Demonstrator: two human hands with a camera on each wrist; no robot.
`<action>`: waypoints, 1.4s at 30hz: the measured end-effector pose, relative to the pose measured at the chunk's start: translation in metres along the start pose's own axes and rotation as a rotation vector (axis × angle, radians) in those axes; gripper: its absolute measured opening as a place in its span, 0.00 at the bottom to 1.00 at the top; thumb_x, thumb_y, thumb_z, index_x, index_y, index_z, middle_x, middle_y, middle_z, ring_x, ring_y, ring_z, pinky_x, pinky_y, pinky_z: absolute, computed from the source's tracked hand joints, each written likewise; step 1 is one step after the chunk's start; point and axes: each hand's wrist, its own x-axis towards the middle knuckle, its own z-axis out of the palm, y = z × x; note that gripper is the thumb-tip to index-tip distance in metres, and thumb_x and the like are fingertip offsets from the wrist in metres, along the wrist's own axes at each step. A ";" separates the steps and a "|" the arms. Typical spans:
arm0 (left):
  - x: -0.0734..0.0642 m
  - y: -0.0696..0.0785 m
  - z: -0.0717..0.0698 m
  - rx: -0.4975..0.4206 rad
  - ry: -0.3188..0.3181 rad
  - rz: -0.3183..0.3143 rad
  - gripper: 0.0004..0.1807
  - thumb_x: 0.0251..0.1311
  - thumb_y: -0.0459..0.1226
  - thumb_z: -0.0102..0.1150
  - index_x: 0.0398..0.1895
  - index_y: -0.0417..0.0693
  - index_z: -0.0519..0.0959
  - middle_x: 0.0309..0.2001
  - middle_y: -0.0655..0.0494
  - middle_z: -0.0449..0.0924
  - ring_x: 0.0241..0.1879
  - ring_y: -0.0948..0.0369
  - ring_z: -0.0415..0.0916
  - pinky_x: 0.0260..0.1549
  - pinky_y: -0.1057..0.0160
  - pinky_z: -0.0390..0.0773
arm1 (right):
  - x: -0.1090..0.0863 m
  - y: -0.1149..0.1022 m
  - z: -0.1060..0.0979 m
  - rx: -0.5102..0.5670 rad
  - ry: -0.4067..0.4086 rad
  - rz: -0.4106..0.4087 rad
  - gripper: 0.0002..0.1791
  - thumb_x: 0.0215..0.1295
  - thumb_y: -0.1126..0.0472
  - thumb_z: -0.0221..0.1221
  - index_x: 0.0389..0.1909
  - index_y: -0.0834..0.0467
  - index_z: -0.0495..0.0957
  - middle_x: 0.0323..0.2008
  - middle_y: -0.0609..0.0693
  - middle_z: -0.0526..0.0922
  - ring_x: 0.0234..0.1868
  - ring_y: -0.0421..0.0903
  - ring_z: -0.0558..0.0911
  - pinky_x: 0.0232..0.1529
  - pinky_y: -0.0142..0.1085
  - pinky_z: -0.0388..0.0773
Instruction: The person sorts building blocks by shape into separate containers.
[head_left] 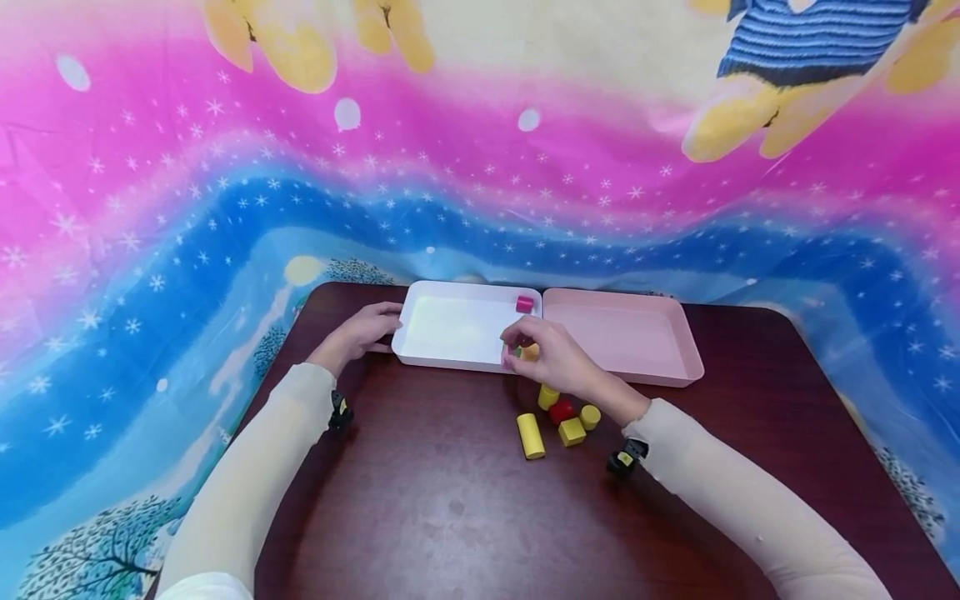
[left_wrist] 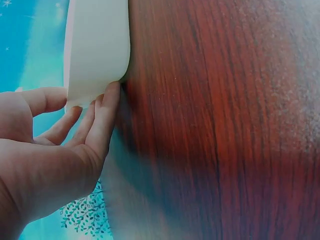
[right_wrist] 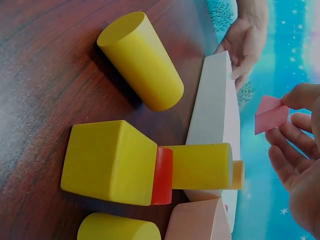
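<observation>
A pink block is pinched in the right hand, by the near right corner of a white tray. The left hand, fingers extended, touches the tray's left end. A magenta block sits inside; a pink tray stands beside.

The worktop is dark reddish brown with a streaked wood grain, a pale sheen on its surface and rounded far corners. A white tray lies along its far edge, nearer the far left corner; just beside it, towards the far right corner, lies a pink tray. On the near-edge side of the trays, a long yellow cylinder lies on its side. Towards the right edge from it sit a yellow cube, a red block and two upright yellow cylinders.
</observation>
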 end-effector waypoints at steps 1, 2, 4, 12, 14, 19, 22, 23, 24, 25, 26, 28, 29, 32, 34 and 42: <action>0.000 0.000 0.000 -0.002 -0.004 0.000 0.33 0.81 0.37 0.49 0.85 0.49 0.56 0.76 0.40 0.64 0.75 0.44 0.63 0.66 0.41 0.76 | 0.001 0.000 0.000 0.003 0.002 0.003 0.14 0.66 0.65 0.72 0.51 0.58 0.83 0.45 0.50 0.86 0.47 0.55 0.86 0.54 0.50 0.86; 0.000 -0.001 -0.001 -0.004 -0.006 -0.001 0.33 0.81 0.37 0.49 0.85 0.50 0.56 0.76 0.41 0.64 0.75 0.45 0.63 0.66 0.41 0.76 | 0.002 0.000 0.001 0.005 0.004 0.005 0.14 0.66 0.65 0.72 0.51 0.58 0.83 0.45 0.49 0.86 0.47 0.54 0.87 0.54 0.50 0.86; 0.001 -0.003 -0.001 -0.009 -0.010 0.000 0.33 0.81 0.38 0.49 0.85 0.51 0.56 0.76 0.42 0.64 0.75 0.45 0.63 0.67 0.41 0.75 | 0.004 0.000 0.001 0.016 0.006 0.013 0.15 0.66 0.66 0.72 0.51 0.59 0.83 0.45 0.49 0.86 0.47 0.53 0.87 0.54 0.50 0.86; 0.001 -0.006 0.000 -0.013 -0.008 0.012 0.32 0.82 0.39 0.49 0.85 0.52 0.57 0.75 0.43 0.66 0.74 0.46 0.65 0.67 0.40 0.75 | 0.008 0.004 0.002 0.028 0.022 0.027 0.15 0.66 0.65 0.72 0.52 0.59 0.83 0.44 0.49 0.86 0.47 0.51 0.87 0.55 0.47 0.86; 0.000 -0.006 0.000 -0.014 -0.006 0.016 0.32 0.82 0.39 0.48 0.85 0.52 0.56 0.75 0.43 0.66 0.74 0.46 0.65 0.67 0.41 0.75 | 0.010 0.005 0.001 0.029 0.029 0.029 0.15 0.66 0.65 0.72 0.52 0.59 0.83 0.43 0.49 0.86 0.46 0.48 0.87 0.55 0.48 0.86; -0.001 -0.008 -0.001 -0.024 0.003 0.027 0.32 0.83 0.39 0.48 0.85 0.52 0.56 0.75 0.43 0.66 0.74 0.46 0.66 0.67 0.41 0.75 | 0.015 0.009 0.001 0.058 0.050 0.037 0.14 0.65 0.67 0.72 0.50 0.61 0.83 0.41 0.51 0.86 0.45 0.47 0.87 0.54 0.53 0.86; -0.001 -0.010 0.000 -0.022 0.002 0.033 0.32 0.83 0.40 0.48 0.85 0.52 0.57 0.75 0.43 0.66 0.74 0.46 0.66 0.68 0.41 0.75 | 0.018 0.012 0.000 0.069 0.052 0.047 0.14 0.65 0.67 0.72 0.50 0.62 0.83 0.41 0.52 0.86 0.45 0.48 0.87 0.54 0.54 0.86; -0.002 -0.010 0.000 -0.021 0.001 0.034 0.32 0.83 0.40 0.48 0.85 0.52 0.57 0.75 0.43 0.66 0.73 0.46 0.66 0.68 0.41 0.75 | 0.018 0.013 0.000 0.071 0.053 0.052 0.14 0.65 0.67 0.73 0.50 0.62 0.83 0.41 0.52 0.86 0.45 0.49 0.87 0.54 0.54 0.85; -0.002 -0.011 0.000 -0.020 0.002 0.034 0.31 0.83 0.40 0.48 0.85 0.53 0.57 0.75 0.43 0.67 0.73 0.46 0.67 0.67 0.41 0.75 | 0.019 0.014 0.000 0.076 0.055 0.057 0.14 0.65 0.67 0.73 0.50 0.62 0.83 0.41 0.52 0.86 0.45 0.49 0.87 0.55 0.55 0.85; -0.002 -0.011 0.000 -0.022 0.002 0.035 0.31 0.83 0.40 0.48 0.85 0.53 0.57 0.74 0.43 0.67 0.72 0.46 0.68 0.67 0.42 0.75 | 0.020 0.015 0.000 0.081 0.057 0.062 0.14 0.66 0.67 0.73 0.50 0.62 0.83 0.42 0.52 0.86 0.46 0.49 0.87 0.55 0.56 0.85; -0.003 -0.011 0.000 -0.024 0.002 0.035 0.31 0.83 0.40 0.49 0.85 0.53 0.58 0.74 0.43 0.68 0.72 0.46 0.68 0.67 0.42 0.75 | 0.020 0.016 0.000 0.085 0.060 0.068 0.14 0.66 0.67 0.73 0.49 0.61 0.83 0.42 0.53 0.86 0.46 0.49 0.87 0.56 0.57 0.84; -0.003 -0.011 0.001 -0.028 0.001 0.037 0.31 0.83 0.40 0.49 0.85 0.53 0.58 0.73 0.43 0.68 0.71 0.46 0.69 0.67 0.42 0.75 | 0.021 0.018 0.000 0.093 0.067 0.080 0.13 0.66 0.66 0.73 0.49 0.61 0.83 0.43 0.53 0.85 0.46 0.49 0.86 0.56 0.58 0.83; -0.002 -0.011 0.002 -0.032 0.000 0.035 0.31 0.83 0.40 0.49 0.85 0.53 0.58 0.73 0.43 0.69 0.71 0.47 0.69 0.67 0.42 0.75 | 0.021 0.019 0.000 0.098 0.071 0.085 0.13 0.66 0.66 0.73 0.49 0.61 0.83 0.43 0.53 0.85 0.46 0.49 0.86 0.57 0.60 0.83; -0.002 -0.011 0.002 -0.040 -0.002 0.031 0.31 0.83 0.40 0.48 0.85 0.53 0.58 0.72 0.43 0.69 0.71 0.47 0.69 0.67 0.43 0.75 | 0.021 0.021 0.001 0.103 0.075 0.097 0.13 0.66 0.66 0.73 0.49 0.60 0.83 0.43 0.53 0.85 0.47 0.50 0.86 0.57 0.60 0.82; -0.002 -0.011 0.002 -0.041 -0.004 0.029 0.31 0.83 0.40 0.48 0.85 0.53 0.58 0.73 0.43 0.69 0.71 0.47 0.69 0.67 0.43 0.75 | 0.021 0.023 0.001 0.102 0.076 0.101 0.13 0.66 0.66 0.73 0.49 0.60 0.83 0.43 0.53 0.85 0.47 0.51 0.86 0.57 0.60 0.82; -0.001 -0.012 0.000 -0.042 -0.002 0.033 0.31 0.83 0.41 0.48 0.85 0.52 0.58 0.73 0.43 0.69 0.71 0.47 0.70 0.68 0.43 0.75 | 0.022 0.028 0.005 0.075 0.084 0.114 0.13 0.65 0.66 0.73 0.48 0.61 0.83 0.43 0.55 0.86 0.46 0.51 0.86 0.56 0.54 0.84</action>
